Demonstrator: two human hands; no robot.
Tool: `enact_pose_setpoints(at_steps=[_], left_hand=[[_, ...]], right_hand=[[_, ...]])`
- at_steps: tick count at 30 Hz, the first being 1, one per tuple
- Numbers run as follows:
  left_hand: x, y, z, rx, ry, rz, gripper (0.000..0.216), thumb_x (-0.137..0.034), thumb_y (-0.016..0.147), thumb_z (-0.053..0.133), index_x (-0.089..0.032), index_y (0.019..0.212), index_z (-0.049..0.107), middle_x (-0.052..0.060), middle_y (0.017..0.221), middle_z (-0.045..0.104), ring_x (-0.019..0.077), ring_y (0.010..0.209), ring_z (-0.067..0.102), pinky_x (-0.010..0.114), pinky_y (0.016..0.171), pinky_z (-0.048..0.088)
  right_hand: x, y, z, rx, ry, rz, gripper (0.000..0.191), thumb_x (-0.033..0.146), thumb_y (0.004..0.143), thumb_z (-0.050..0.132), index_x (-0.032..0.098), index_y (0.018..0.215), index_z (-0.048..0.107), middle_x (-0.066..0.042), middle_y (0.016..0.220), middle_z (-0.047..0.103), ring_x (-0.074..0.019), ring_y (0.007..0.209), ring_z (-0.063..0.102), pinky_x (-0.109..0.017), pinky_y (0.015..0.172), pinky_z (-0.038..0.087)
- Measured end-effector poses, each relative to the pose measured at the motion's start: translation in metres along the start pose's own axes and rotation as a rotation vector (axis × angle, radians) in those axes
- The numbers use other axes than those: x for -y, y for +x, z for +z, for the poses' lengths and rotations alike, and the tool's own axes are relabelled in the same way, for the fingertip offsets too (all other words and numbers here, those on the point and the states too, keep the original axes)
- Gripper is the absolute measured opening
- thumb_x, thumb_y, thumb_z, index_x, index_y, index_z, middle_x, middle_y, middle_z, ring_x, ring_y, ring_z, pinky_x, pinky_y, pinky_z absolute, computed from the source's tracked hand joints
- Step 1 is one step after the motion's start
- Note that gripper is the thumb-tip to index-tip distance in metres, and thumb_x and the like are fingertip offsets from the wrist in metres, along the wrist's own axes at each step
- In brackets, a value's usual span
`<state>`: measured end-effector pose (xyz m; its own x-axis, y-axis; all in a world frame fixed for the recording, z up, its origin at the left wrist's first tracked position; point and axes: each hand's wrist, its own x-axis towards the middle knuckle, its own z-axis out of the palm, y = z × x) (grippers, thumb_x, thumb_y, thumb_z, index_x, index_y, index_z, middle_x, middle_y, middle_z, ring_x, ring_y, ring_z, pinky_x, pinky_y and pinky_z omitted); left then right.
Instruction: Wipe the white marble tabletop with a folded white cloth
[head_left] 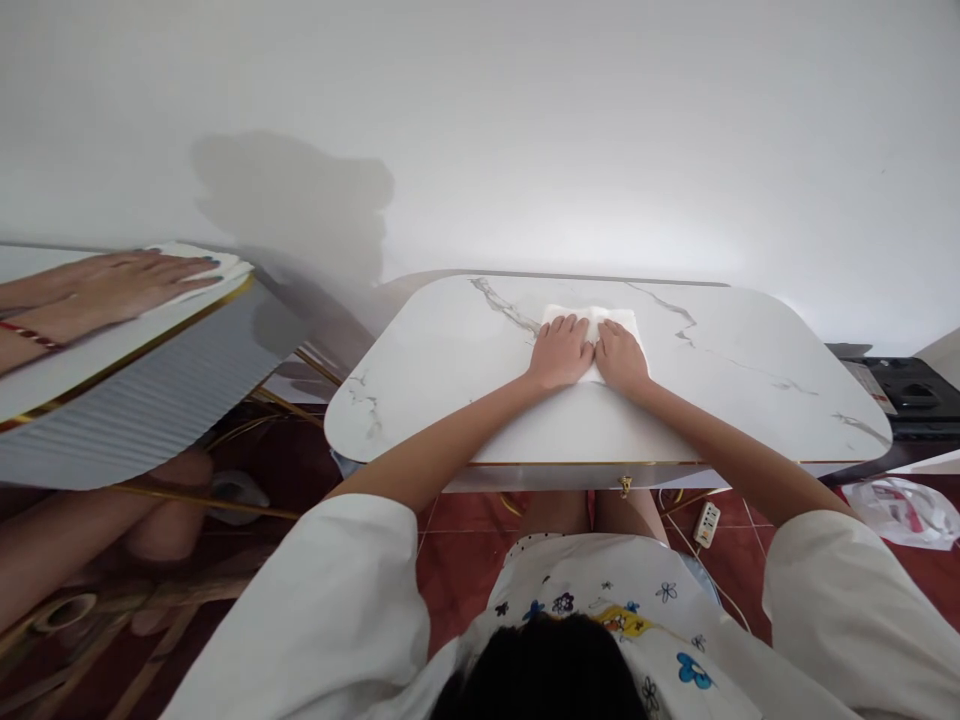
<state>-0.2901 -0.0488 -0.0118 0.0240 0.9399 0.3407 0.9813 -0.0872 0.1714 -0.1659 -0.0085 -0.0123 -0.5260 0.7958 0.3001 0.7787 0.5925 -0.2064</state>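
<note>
My left hand [561, 351] and my right hand [621, 357] lie flat, side by side, on a folded white wipe [592, 313]. Whether it is paper or cloth, I cannot tell. Fingers on both hands are extended forward, pressing on the wipe rather than gripping it, and the thumbs nearly meet. Under the wipe is a white marble-patterned tabletop [720, 385] with rounded corners and grey veins. The wipe sits near the middle of the top, its near part covered by my palms. A gold knob [625, 487] shows on the table's front edge.
At left, another person's hands [142, 280] rest on a white cloth [238, 265] over a second table [150, 385]. A white wall [600, 130] stands behind. A power strip [706, 524], a plastic bag [904, 512] and a black appliance [911, 385] are at right.
</note>
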Motion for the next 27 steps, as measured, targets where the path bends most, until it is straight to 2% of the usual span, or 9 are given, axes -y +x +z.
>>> enact_pose_setpoints(at_steps=[4, 7, 9, 11, 13, 15, 17, 22, 27], left_hand=[[0.023, 0.035, 0.011, -0.018, -0.164, -0.013, 0.04, -0.024, 0.087, 0.043, -0.019, 0.125, 0.056, 0.011, 0.135, 0.057, 0.0285, 0.131, 0.046, 0.044, 0.112, 0.034], [0.054, 0.054, 0.013, -0.075, -0.468, -0.143, 0.047, -0.02, 0.082, 0.042, -0.02, 0.127, 0.055, 0.007, 0.135, 0.059, 0.0243, 0.126, 0.051, 0.037, 0.109, 0.039], [0.078, 0.061, 0.012, -0.175, -0.588, -0.254, 0.046, -0.019, 0.082, 0.038, -0.02, 0.124, 0.057, 0.006, 0.133, 0.06, 0.0235, 0.125, 0.053, 0.037, 0.108, 0.039], [0.099, 0.064, 0.009, -0.205, -0.566, -0.298, 0.039, -0.024, 0.082, 0.041, -0.019, 0.114, 0.062, 0.008, 0.128, 0.062, 0.0269, 0.125, 0.052, 0.041, 0.11, 0.036], [0.111, 0.062, 0.007, -0.122, -0.551, -0.28, 0.03, -0.029, 0.082, 0.043, -0.019, 0.097, 0.066, 0.01, 0.115, 0.067, 0.0294, 0.116, 0.056, 0.044, 0.106, 0.039], [0.111, 0.06, 0.006, -0.016, -0.562, -0.218, 0.023, -0.033, 0.08, 0.047, -0.02, 0.083, 0.065, 0.01, 0.103, 0.068, 0.03, 0.105, 0.06, 0.044, 0.1, 0.043], [0.106, 0.059, 0.005, 0.014, -0.592, -0.168, 0.017, -0.033, 0.075, 0.054, -0.02, 0.082, 0.064, 0.008, 0.102, 0.068, 0.0296, 0.103, 0.06, 0.043, 0.098, 0.045], [0.098, 0.059, -0.001, -0.132, -0.777, -0.202, 0.026, -0.019, 0.067, 0.059, -0.02, 0.092, 0.06, 0.006, 0.107, 0.066, 0.0247, 0.108, 0.059, 0.04, 0.1, 0.044], [0.097, 0.058, -0.004, -0.079, -1.005, -0.337, 0.039, -0.019, 0.068, 0.064, -0.018, 0.106, 0.06, 0.004, 0.091, 0.066, 0.0187, 0.086, 0.063, 0.035, 0.084, 0.05]], right_hand=[[-0.006, 0.032, 0.005, 0.032, 0.048, 0.03, 0.04, 0.013, 0.094, 0.031, 0.008, 0.123, 0.057, -0.018, 0.136, 0.057, -0.0268, 0.13, 0.048, -0.041, 0.111, 0.036], [-0.019, 0.057, -0.002, 0.072, 0.175, 0.13, 0.04, 0.015, 0.091, 0.038, 0.014, 0.123, 0.061, -0.012, 0.131, 0.062, -0.0277, 0.123, 0.055, -0.041, 0.106, 0.041], [-0.033, 0.072, -0.008, 0.026, 0.253, 0.196, 0.043, 0.018, 0.089, 0.041, 0.016, 0.127, 0.059, -0.009, 0.135, 0.061, -0.028, 0.123, 0.055, -0.042, 0.106, 0.042], [-0.049, 0.083, -0.012, -0.036, 0.29, 0.236, 0.047, 0.02, 0.087, 0.043, 0.017, 0.132, 0.056, -0.009, 0.14, 0.057, -0.0283, 0.128, 0.051, -0.043, 0.108, 0.039], [-0.063, 0.089, -0.011, -0.026, 0.312, 0.272, 0.048, 0.023, 0.086, 0.048, 0.015, 0.133, 0.055, -0.011, 0.142, 0.054, -0.0301, 0.133, 0.047, -0.044, 0.11, 0.037], [-0.072, 0.091, -0.007, 0.043, 0.327, 0.299, 0.045, 0.027, 0.084, 0.055, 0.014, 0.127, 0.058, -0.014, 0.14, 0.056, -0.0337, 0.132, 0.047, -0.046, 0.109, 0.036], [-0.076, 0.09, -0.001, 0.075, 0.34, 0.299, 0.041, 0.031, 0.081, 0.06, 0.014, 0.118, 0.062, -0.016, 0.133, 0.06, -0.0355, 0.127, 0.05, -0.048, 0.108, 0.037], [-0.079, 0.089, 0.004, -0.142, 0.495, 0.218, 0.014, 0.023, 0.077, 0.054, 0.02, 0.087, 0.064, -0.01, 0.113, 0.069, -0.0287, 0.111, 0.059, -0.045, 0.1, 0.042], [-0.076, 0.09, -0.002, -0.231, 0.751, 0.189, 0.007, 0.027, 0.078, 0.052, 0.023, 0.075, 0.057, -0.005, 0.086, 0.068, -0.0228, 0.087, 0.062, -0.042, 0.086, 0.048]])
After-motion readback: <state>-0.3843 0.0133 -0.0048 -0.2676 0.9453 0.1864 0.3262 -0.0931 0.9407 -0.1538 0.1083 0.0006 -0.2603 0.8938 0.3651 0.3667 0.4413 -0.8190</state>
